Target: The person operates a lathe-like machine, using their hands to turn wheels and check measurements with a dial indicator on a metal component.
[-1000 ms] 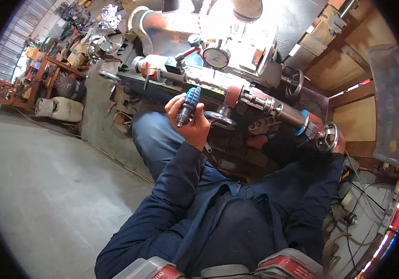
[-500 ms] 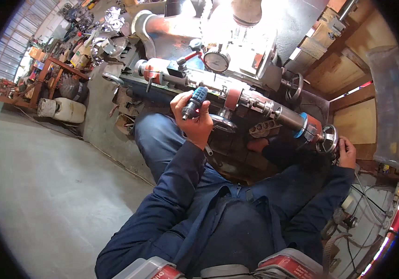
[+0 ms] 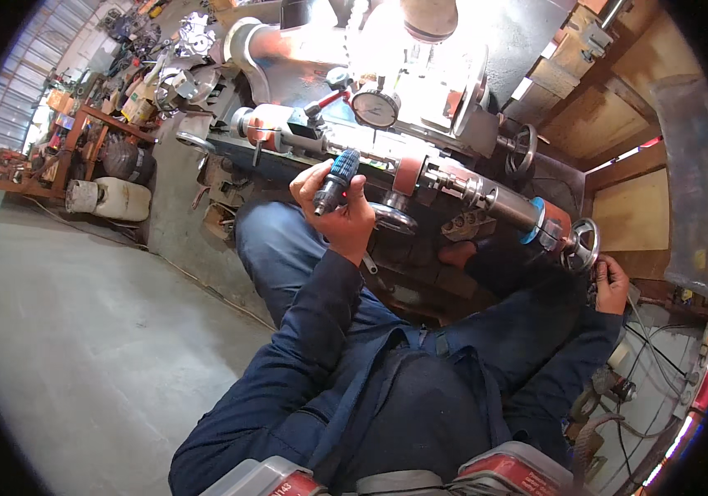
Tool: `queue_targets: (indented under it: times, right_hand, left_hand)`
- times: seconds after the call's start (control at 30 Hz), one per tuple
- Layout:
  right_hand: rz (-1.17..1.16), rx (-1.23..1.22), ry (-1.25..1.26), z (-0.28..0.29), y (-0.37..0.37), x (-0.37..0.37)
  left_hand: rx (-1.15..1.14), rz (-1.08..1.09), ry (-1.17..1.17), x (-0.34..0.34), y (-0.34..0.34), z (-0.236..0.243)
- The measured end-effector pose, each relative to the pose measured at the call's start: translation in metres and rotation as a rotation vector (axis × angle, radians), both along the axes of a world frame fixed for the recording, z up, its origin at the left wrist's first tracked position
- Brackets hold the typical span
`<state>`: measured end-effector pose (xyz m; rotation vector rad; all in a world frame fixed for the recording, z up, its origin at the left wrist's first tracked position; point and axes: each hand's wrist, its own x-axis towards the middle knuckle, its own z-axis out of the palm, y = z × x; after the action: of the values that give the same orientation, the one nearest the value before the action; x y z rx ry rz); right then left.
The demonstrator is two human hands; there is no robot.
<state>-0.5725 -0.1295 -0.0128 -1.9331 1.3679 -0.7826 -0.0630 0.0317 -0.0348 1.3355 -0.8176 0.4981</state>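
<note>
My left hand point(image 3: 350, 221) is raised in front of the machine, its fingers wrapped round a short dark cylindrical tool with a blue ribbed end point(image 3: 337, 183). The blue end points up toward the machine, and a narrow metal tip faces down toward me. Behind it, a round dial gauge point(image 3: 375, 107) is mounted above the machine's long spindle. At the right end, my right hand point(image 3: 611, 286) is closed beside and just below a chrome handwheel point(image 3: 581, 245). Whatever lies between those fingers is hidden.
A red collar point(image 3: 408, 175) and a lower handwheel point(image 3: 394, 217) stick out toward my knees. Another handwheel point(image 3: 522, 150) sits behind on the right. Wooden panels point(image 3: 635, 211) close off the right side. A white gas cylinder point(image 3: 121, 200) lies on the floor at left.
The left hand has turned slightly, tilting the tool and shifting it a little left. My right hand has moved slightly down beside the handwheel. The machine appears a little farther left.
</note>
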Motion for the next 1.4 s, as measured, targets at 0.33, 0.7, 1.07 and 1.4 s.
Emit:
queue_targets:
  times: [0.33, 0.7, 1.07, 1.4]
  right_hand:
    - [-0.014, 0.047, -0.017, 0.007, 0.003, 0.006]
    - [0.030, 0.177, -0.140, -0.116, -0.102, -0.044]
    - [-0.074, 0.180, 0.201, 0.037, -0.026, 0.028]
    - [-0.029, 0.536, -0.365, -0.127, -0.081, -0.033]
  left_hand:
    - [0.002, -0.002, -0.066, -0.004, 0.014, 0.002]
    - [-0.018, -0.014, -0.045, -0.008, 0.018, -0.009]
    - [0.000, -0.018, -0.073, -0.004, 0.021, -0.012]
    - [0.048, 0.006, -0.021, -0.006, 0.016, -0.009]
